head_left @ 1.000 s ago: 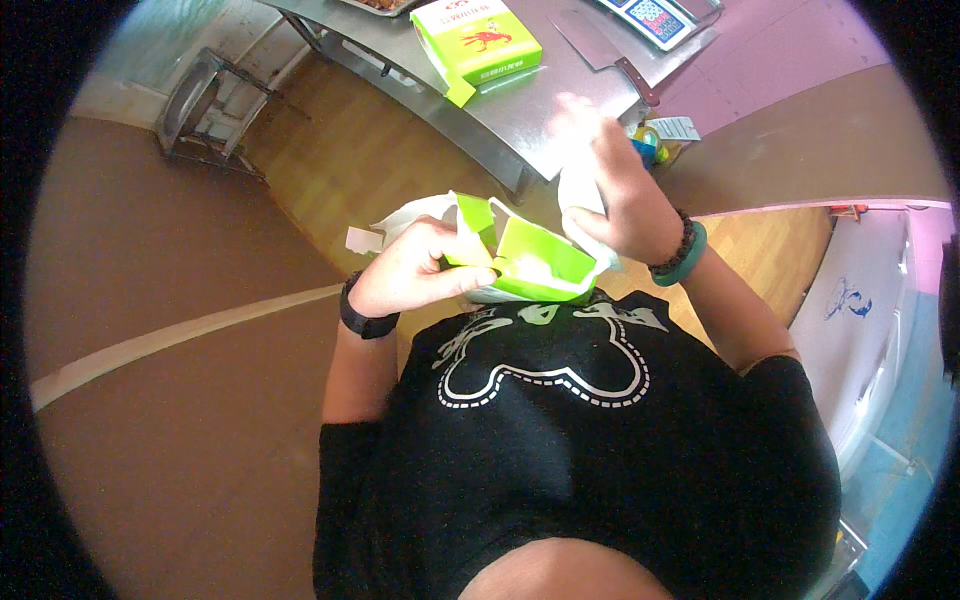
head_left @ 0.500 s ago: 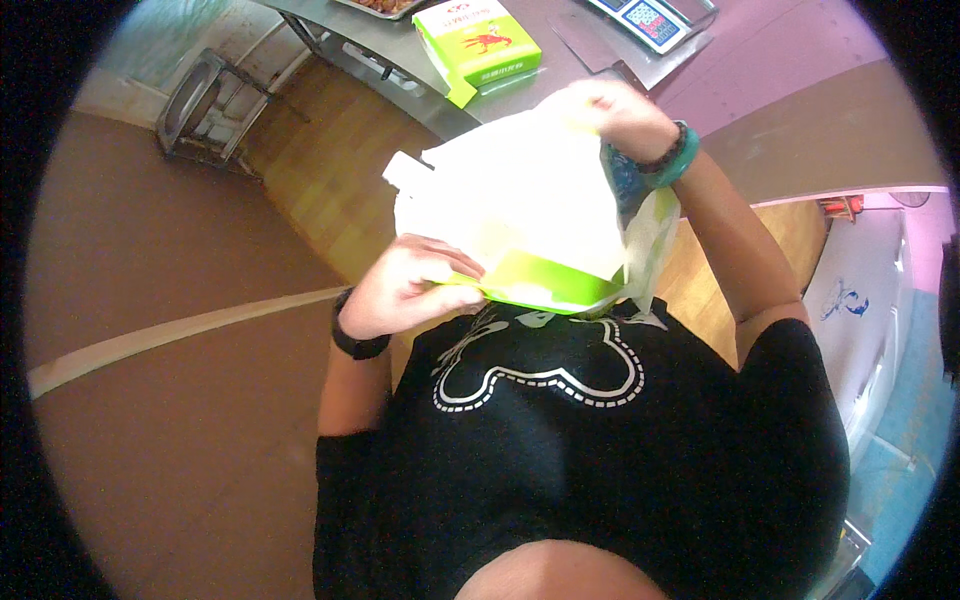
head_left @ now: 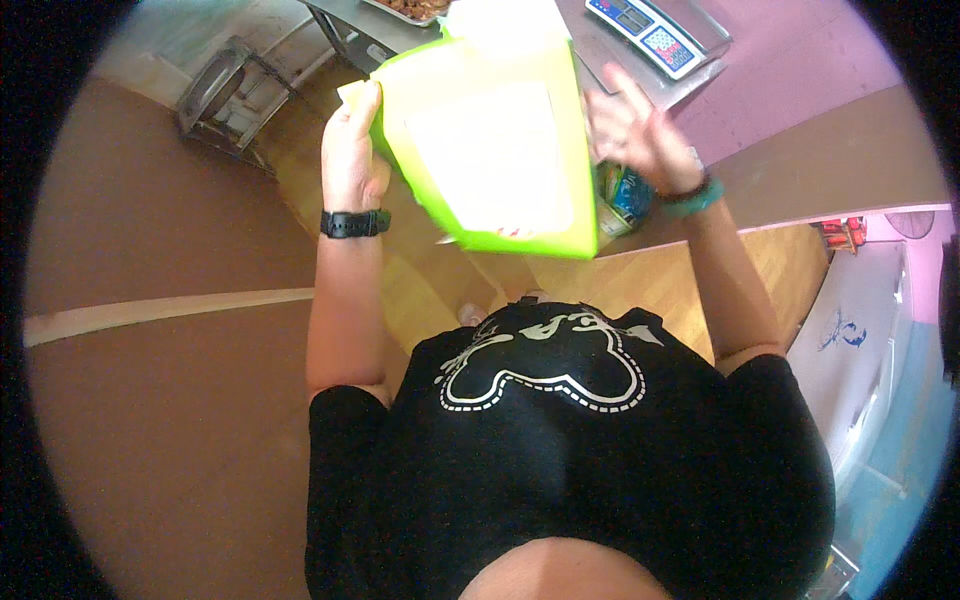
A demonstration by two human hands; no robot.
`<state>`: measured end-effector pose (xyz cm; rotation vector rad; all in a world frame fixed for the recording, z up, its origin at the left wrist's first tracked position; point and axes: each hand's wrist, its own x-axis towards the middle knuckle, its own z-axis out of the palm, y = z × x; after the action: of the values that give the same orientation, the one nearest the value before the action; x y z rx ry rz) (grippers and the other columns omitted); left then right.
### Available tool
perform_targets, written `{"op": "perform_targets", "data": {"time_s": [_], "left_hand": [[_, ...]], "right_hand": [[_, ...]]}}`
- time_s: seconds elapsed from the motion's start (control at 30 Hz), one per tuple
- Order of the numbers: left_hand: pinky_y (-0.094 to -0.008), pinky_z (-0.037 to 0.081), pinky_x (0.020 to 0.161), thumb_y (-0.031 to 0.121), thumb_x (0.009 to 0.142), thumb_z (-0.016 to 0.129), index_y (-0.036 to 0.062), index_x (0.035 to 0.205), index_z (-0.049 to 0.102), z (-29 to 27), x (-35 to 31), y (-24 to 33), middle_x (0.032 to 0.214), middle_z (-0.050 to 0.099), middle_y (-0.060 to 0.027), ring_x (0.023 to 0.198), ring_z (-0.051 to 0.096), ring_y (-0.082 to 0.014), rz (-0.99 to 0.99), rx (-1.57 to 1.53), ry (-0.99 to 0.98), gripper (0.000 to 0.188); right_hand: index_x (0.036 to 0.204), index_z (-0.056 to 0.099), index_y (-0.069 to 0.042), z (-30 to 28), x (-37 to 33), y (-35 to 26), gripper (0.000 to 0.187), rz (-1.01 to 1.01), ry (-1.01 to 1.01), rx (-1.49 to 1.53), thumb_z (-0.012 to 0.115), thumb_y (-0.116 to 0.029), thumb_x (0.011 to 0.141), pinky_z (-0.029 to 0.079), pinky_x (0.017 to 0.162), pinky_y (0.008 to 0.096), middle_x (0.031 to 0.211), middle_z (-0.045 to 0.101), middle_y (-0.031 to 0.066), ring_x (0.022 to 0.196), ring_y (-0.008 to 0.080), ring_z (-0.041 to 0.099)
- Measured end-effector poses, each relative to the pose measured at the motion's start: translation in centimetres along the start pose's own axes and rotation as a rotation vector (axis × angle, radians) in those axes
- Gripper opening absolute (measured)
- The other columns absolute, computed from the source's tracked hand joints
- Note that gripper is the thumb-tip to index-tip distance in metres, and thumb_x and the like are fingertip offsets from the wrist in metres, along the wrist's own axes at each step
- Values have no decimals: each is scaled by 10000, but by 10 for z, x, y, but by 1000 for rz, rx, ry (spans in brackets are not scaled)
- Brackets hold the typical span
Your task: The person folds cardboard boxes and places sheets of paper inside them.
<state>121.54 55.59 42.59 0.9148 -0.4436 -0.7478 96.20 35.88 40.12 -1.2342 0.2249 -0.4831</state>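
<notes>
A bright green and white cardboard box [head_left: 588, 200], partly unfolded and washed out by glare, is held up in front of me at chest height. My left hand [head_left: 350, 160], with a black watch on the wrist, is closed on its upper left edge, thumb up against a pale flap. Beside the box's right edge is my right hand [head_left: 650, 140], fingers spread and slightly blurred, holding nothing that I can see. Whether its fingertips touch the edge I cannot tell. The box's inside is too bright to make out.
Behind the box stands a metal table with a digital scale [head_left: 655, 40] and a tray of brown food [head_left: 415, 8]. A blue and green package [head_left: 628, 200] sits below my right hand. A metal-framed stand [head_left: 225, 95] is at far left, a white cabinet [head_left: 850, 340] at right.
The box has swung up and away, showing its green-bordered panel. My left hand rose with it; my right hand let go of the top and opened. The other green box is now hidden.
</notes>
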Motion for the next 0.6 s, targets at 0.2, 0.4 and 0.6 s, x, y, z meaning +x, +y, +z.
{"op": "perform_targets", "data": {"time_s": [0.2, 0.4, 0.6], "left_hand": [[-317, 411, 839, 369, 879, 412, 5, 1056, 498, -19, 13, -16, 1073, 544, -94, 967, 521, -196, -317, -268, -262, 413], [-232, 430, 687, 141, 783, 581, -2, 1146, 416, -1, -47, -25, 1006, 498, -26, 830, 477, -84, -232, 402, -741, 424], [-223, 411, 650, 124, 754, 634, 21, 1086, 530, 12, -62, -22, 914, 541, -21, 750, 476, -85, 138, 674, -747, 364]], "right_hand": [[1247, 293, 57, 26, -12, 53, 484, 85, 15, -110, 415, -207, 860, 408, 878, 323, 1200, 441, 178, 1086, 243, 456], [1160, 403, 63, -4, -6, 41, 354, 253, 154, 522, 368, -159, 886, 445, 847, 337, 1106, 518, 167, 936, 235, 555], [1169, 410, 31, 33, -10, 14, 387, 298, 182, 604, 366, -240, 896, 440, 851, 325, 1127, 515, 147, 968, 215, 542]]}}
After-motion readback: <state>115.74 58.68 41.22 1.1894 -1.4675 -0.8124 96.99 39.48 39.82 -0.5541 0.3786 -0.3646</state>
